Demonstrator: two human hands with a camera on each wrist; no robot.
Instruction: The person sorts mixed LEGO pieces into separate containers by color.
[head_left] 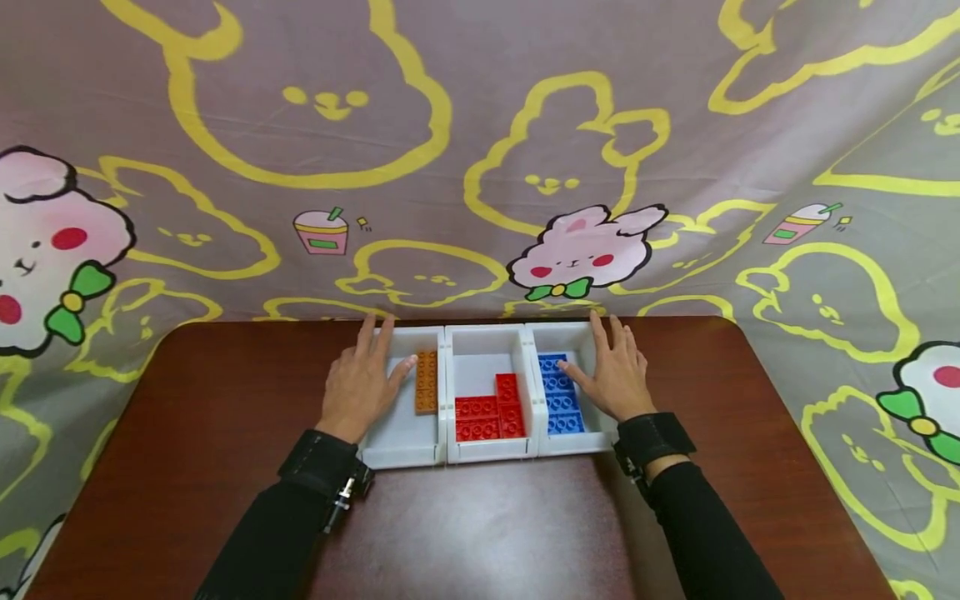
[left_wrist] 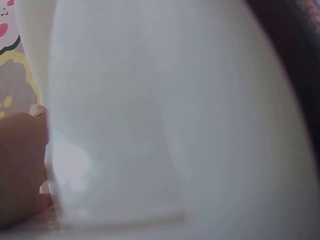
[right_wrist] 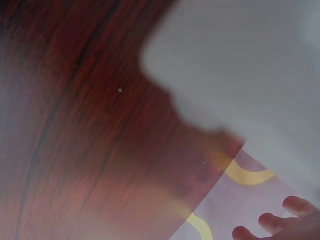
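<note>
Three white bins stood side by side, touching, at the middle of the bench's (head_left: pixel 225 433) far edge, against the patterned cloth (head_left: pixel 480 125) hung behind it. The left hand (head_left: pixel 360 385) lay flat over the outer wall of the left bin (head_left: pixel 401 437), fingers (head_left: pixel 375 333) straight and reaching to the bin's far rim, thumb stretched inward until it touched or nearly touched the orange brick (head_left: pixel 426 381) lying lengthwise along the bin's right wall; it gripped nothing. The right hand (head_left: pixel 613 375) rested likewise across the outer wall of the right bin (head_left: pixel 577 442), fingers (head_left: pixel 611 333) straight and loose, thumb laid on the blue bricks (head_left: pixel 558 396) stacked in a column along that bin's left wall. Between them, the middle bin (head_left: pixel 487 346) held red bricks (head_left: pixel 491 412) clustered at its near end. The left wrist view showed only blurred white bin wall (left_wrist: pixel 150 120) at close range; the right wrist view showed fingertips (right_wrist: pixel 295 204) over the cloth.
</note>
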